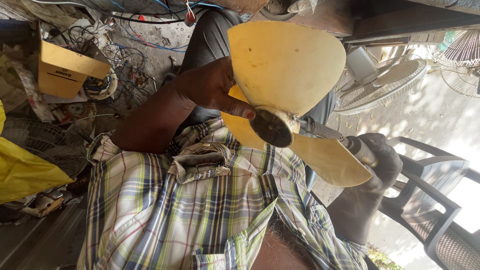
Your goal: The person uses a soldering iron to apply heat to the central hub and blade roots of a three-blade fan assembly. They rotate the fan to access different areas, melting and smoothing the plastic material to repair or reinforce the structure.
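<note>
The left hand (210,87) pinched the yellowed plastic three-blade fan propeller (285,65) at its dark hub, held above the lap. The right hand (380,160) clenched a metal-shafted tool (330,134) entering the hub. A slip could probably gouge the thumb or crack a blade.

One package is in view: a yellow cardboard box (65,70) at the far left, standing among tangled wires and clutter. It is rectangular, open at the top, with one flap folded outward. A small dark printed label sits on its front face. No signs or screens are visible.
</note>
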